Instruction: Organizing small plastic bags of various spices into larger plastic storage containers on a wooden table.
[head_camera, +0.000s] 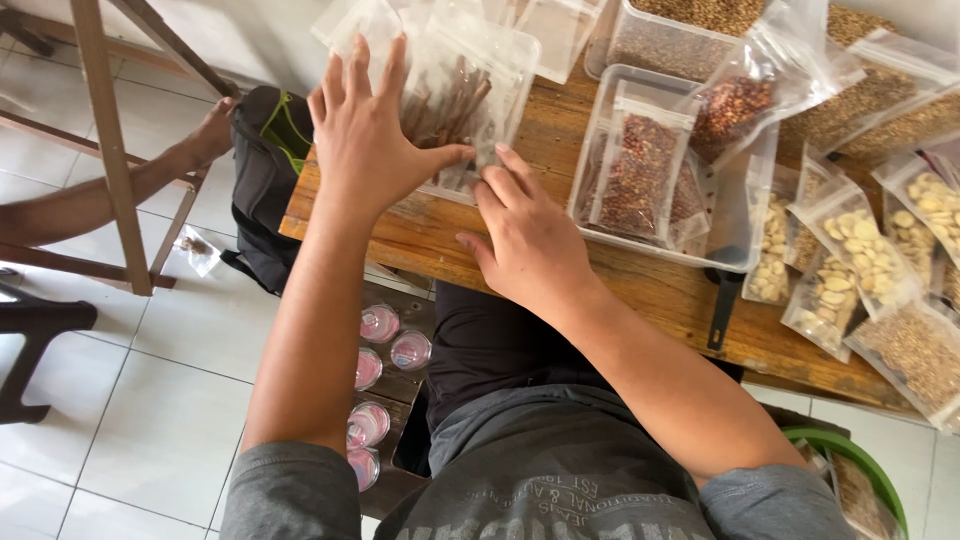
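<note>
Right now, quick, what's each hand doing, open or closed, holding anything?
Left hand: open, fingers spread, pressed flat on the clear bag of brown sticks.
Right hand: loosely open, fingertips on the same bag's edge; gripping nothing that shows.

The person wears a grey short-sleeved T-shirt with faded printed lettering across the chest and dark trousers. Both forearms are bare; the left hand (365, 135) and right hand (530, 240) wear no gloves, rings or watch.
</note>
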